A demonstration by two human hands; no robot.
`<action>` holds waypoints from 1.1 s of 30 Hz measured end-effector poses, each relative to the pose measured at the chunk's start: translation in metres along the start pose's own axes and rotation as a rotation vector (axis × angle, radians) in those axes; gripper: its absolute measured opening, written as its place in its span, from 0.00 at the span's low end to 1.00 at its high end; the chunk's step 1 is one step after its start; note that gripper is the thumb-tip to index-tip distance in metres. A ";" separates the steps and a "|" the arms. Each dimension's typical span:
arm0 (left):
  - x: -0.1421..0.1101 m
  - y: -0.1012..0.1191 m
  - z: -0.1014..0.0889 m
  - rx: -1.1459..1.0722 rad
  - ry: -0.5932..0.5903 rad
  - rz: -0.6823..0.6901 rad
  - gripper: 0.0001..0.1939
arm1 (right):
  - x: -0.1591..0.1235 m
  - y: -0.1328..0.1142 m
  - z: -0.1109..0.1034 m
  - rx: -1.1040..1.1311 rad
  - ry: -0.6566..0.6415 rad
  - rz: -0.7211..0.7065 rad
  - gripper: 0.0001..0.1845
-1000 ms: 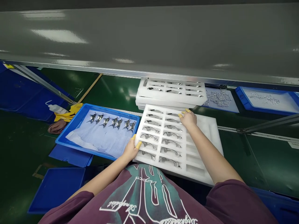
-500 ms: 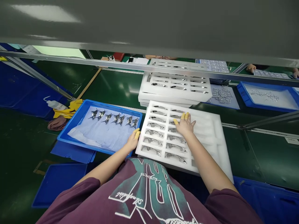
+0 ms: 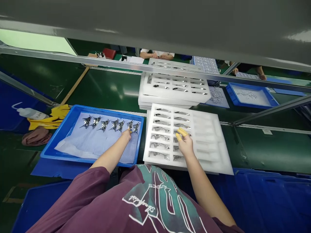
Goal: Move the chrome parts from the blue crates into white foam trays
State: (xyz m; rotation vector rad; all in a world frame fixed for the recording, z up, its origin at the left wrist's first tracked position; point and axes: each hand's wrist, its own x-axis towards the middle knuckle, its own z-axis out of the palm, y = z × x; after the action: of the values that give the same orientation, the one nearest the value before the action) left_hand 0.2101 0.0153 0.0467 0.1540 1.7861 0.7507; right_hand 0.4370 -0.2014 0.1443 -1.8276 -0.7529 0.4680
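Wearing a dark red T-shirt (image 3: 80, 181), you lean out over a green belt (image 3: 272, 145). Your left hand (image 3: 125, 136) reaches into a blue tray (image 3: 92, 109) lined with a soft pale blue sheet (image 3: 97, 145). Its fingers are pressed together, and their tips sit right by seven shiny star-shaped metal pieces (image 3: 104, 125), but you cannot tell if they pinch one. Your right hand (image 3: 185, 144) hangs over a white foam tray (image 3: 213, 142), just to the right of the blue tray. Its fingers are pressed together too, with yellow finger caps (image 3: 182, 131) on them. They are over shiny curved metal handles (image 3: 160, 129) that lie in two rows of slots, and you cannot tell if they pinch one. Long bare slots fill the right side of the foam. Behind it, more handles lie in a stack of foam trays (image 3: 179, 84). To the left are yellow gloves (image 3: 46, 121), a squeeze bottle (image 3: 30, 113) and a brown cloth (image 3: 36, 136). Far off on the right, a small blue tray (image 3: 250, 95) holds tiny silver bits, and two other people's hands (image 3: 153, 55) rest past the bar
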 end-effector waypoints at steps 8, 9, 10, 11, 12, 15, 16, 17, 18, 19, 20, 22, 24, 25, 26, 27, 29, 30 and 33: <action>-0.022 0.001 -0.017 -0.011 -0.109 -0.091 0.09 | -0.019 -0.018 0.019 0.144 0.081 -0.026 0.21; -0.029 0.002 -0.021 -0.029 -0.151 -0.106 0.09 | -0.020 -0.022 0.024 0.169 0.062 -0.007 0.20; -0.038 0.003 -0.026 -0.046 -0.201 -0.124 0.10 | -0.021 -0.026 0.029 0.195 0.025 0.026 0.20; -0.049 0.003 -0.030 -0.063 -0.253 -0.143 0.10 | -0.023 -0.030 0.035 0.221 -0.026 0.068 0.20; -0.060 0.002 -0.035 -0.077 -0.297 -0.164 0.11 | -0.025 -0.034 0.042 0.244 -0.086 0.115 0.20; -0.099 -0.007 -0.050 -0.121 -0.517 -0.244 0.13 | -0.035 -0.044 0.064 0.300 -0.273 0.247 0.22; -0.112 -0.011 -0.055 -0.138 -0.652 -0.263 0.14 | -0.039 -0.047 0.071 0.318 -0.330 0.285 0.22; -0.124 -0.016 -0.059 -0.147 -0.777 -0.260 0.15 | -0.043 -0.050 0.077 0.338 -0.381 0.321 0.23; -0.133 -0.020 -0.062 -0.153 -0.885 -0.237 0.16 | -0.047 -0.053 0.082 0.356 -0.421 0.351 0.23; -0.141 -0.023 -0.065 -0.156 -0.967 -0.199 0.17 | -0.050 -0.056 0.086 0.374 -0.447 0.374 0.22; -0.147 -0.026 -0.067 -0.154 -1.009 -0.152 0.18 | -0.053 -0.058 0.088 0.392 -0.461 0.390 0.22; -0.153 -0.029 -0.069 -0.143 -1.034 -0.074 0.19 | -0.057 -0.061 0.089 0.432 -0.455 0.405 0.22; -0.153 -0.030 -0.069 -0.101 -1.039 -0.037 0.20 | -0.059 -0.062 0.087 0.481 -0.429 0.411 0.22; -0.152 -0.030 -0.069 -0.072 -1.043 -0.032 0.21 | -0.060 -0.062 0.085 0.502 -0.414 0.409 0.22; -0.151 -0.030 -0.069 -0.047 -1.047 -0.036 0.21 | -0.060 -0.061 0.084 0.517 -0.402 0.404 0.22; -0.150 -0.030 -0.068 -0.033 -1.048 -0.047 0.21 | -0.060 -0.060 0.082 0.525 -0.388 0.396 0.22; -0.151 -0.032 -0.065 -0.034 -1.045 -0.099 0.21 | -0.062 -0.058 0.080 0.537 -0.348 0.381 0.21; -0.154 -0.034 -0.063 -0.041 -1.045 -0.134 0.21 | -0.064 -0.057 0.079 0.541 -0.323 0.375 0.22; -0.165 -0.041 -0.055 -0.032 -1.077 -0.206 0.22 | -0.069 -0.055 0.076 0.545 -0.278 0.351 0.21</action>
State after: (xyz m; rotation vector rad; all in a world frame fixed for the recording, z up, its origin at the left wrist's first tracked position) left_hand 0.2295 -0.1153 0.1670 0.2819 0.7453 0.4038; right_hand 0.3238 -0.1833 0.1648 -1.3882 -0.4213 1.0627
